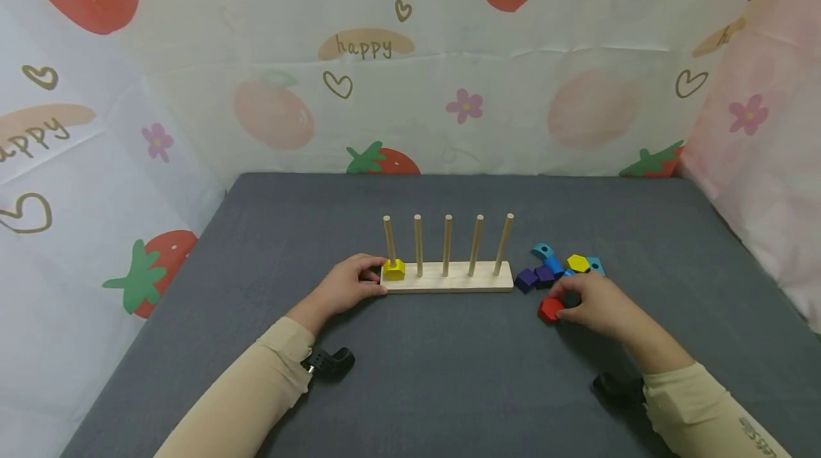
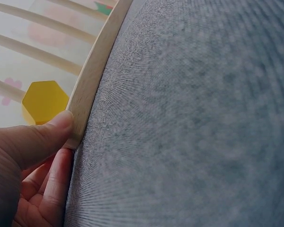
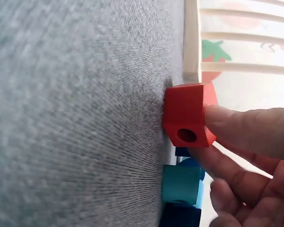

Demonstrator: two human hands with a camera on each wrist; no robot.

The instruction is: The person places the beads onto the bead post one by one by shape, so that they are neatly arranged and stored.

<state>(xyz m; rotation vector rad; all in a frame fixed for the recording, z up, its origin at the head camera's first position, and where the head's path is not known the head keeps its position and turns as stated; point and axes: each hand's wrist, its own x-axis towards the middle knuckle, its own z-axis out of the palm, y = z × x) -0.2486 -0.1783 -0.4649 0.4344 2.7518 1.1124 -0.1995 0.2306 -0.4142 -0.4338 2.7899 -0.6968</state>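
The right hand (image 1: pixel 590 305) pinches a red block (image 1: pixel 549 310), head view's lower right; only the wrist view shows its hole (image 3: pixel 186 135). The left hand (image 1: pixel 346 283) grips a wooden rack (image 1: pixel 447 285).

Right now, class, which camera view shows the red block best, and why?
The right wrist view: the red block looks largest there, and the hole in one face is visible. The head view shows it small, in the right hand, near the other blocks. The left wrist view does not show it.

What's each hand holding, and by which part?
The left hand grips the wooden base by its left end; the right hand pinches the red block by its right side.
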